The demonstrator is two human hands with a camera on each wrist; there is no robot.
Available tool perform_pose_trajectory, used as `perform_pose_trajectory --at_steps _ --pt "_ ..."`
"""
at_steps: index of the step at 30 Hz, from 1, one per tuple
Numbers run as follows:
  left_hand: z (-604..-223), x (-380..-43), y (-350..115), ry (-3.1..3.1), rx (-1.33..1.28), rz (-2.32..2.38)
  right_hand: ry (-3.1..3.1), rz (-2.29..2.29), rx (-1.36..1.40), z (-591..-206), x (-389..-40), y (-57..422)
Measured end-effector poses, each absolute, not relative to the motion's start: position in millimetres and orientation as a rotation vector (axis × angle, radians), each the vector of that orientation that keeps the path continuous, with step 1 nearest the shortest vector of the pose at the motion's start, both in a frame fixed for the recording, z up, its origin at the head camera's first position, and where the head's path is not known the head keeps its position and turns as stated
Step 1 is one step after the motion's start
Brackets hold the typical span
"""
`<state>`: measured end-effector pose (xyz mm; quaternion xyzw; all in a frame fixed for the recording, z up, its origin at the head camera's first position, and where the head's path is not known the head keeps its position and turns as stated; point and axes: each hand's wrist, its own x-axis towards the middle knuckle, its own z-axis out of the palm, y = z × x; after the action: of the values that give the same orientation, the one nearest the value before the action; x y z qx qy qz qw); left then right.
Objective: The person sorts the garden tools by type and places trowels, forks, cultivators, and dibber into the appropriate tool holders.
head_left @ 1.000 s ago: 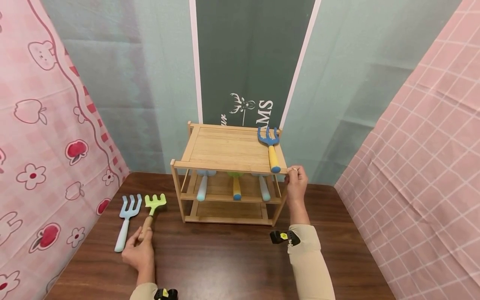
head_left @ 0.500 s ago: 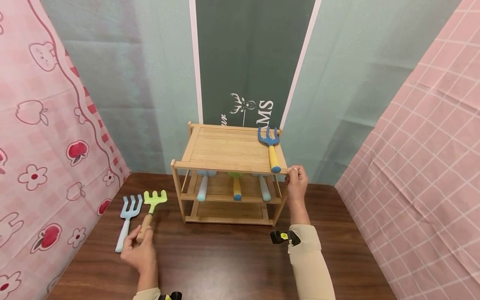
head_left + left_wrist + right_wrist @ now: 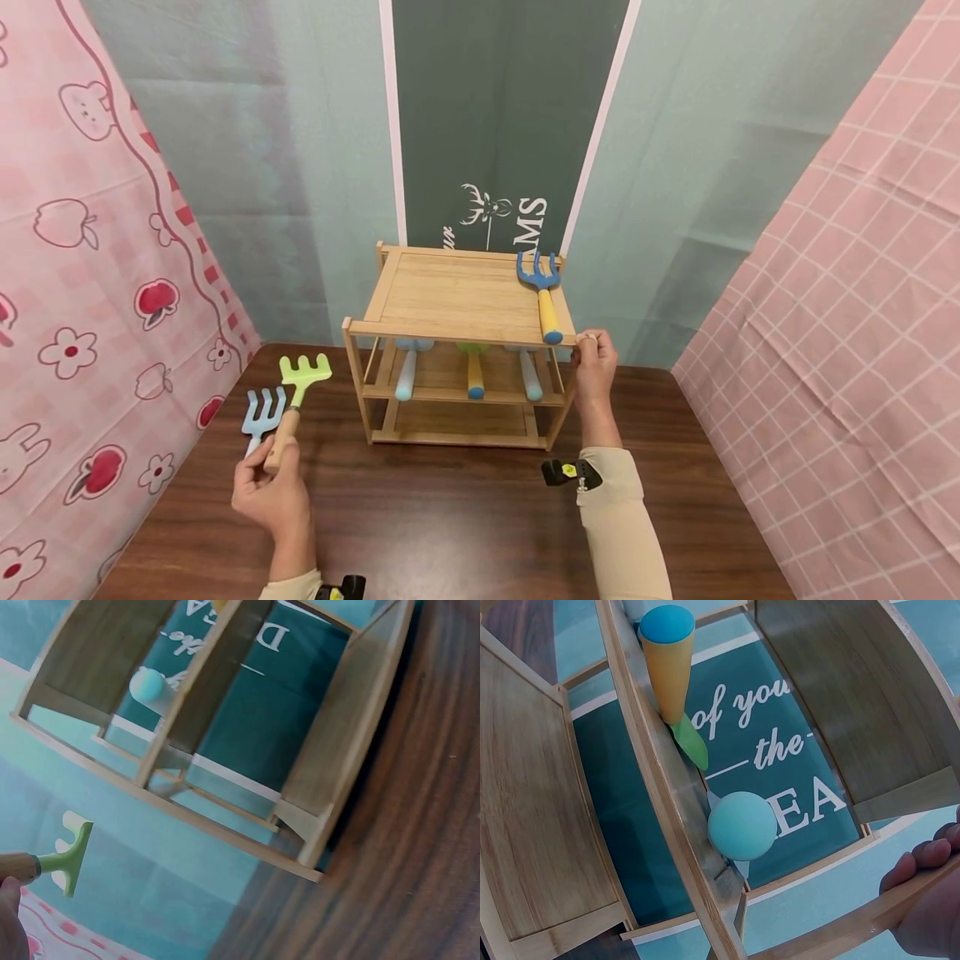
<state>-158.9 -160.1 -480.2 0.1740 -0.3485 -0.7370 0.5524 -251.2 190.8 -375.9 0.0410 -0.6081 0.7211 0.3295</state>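
My left hand [image 3: 276, 498] grips a small hand rake [image 3: 287, 427] by its wooden handle, its light green tines pointing away and held above the table. Close beside it lies a light blue garden fork [image 3: 258, 423], its handle partly hidden behind the hand. At the front right corner of a three-tier wooden shelf [image 3: 442, 292], my right hand [image 3: 595, 371] holds the top of the frame. In the right wrist view, fingers [image 3: 930, 855] curl over the shelf's rail. A blue fork with a yellow handle [image 3: 549, 312] rests along the top tier's right side.
Three tools lie on the middle tier, handles forward: a pale one [image 3: 406, 379] left, a yellow one [image 3: 476, 375] in the centre, another pale one [image 3: 531, 379] right. The brown table [image 3: 465, 517] is bounded by a pink curtain [image 3: 97, 367] left and a pink checked cloth [image 3: 840, 292] right.
My left hand has lifted the green rake off the table, moving it slightly up and left, over the light blue fork's handle. The right hand stays on the shelf corner.
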Motion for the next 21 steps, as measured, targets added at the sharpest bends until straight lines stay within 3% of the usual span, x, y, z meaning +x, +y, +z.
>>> perform_pose_trajectory --at_steps 21 --pt "-421 -150 -134 -0.724 0.214 -1.634 -1.581 1.904 0.105 -377 -252 191"
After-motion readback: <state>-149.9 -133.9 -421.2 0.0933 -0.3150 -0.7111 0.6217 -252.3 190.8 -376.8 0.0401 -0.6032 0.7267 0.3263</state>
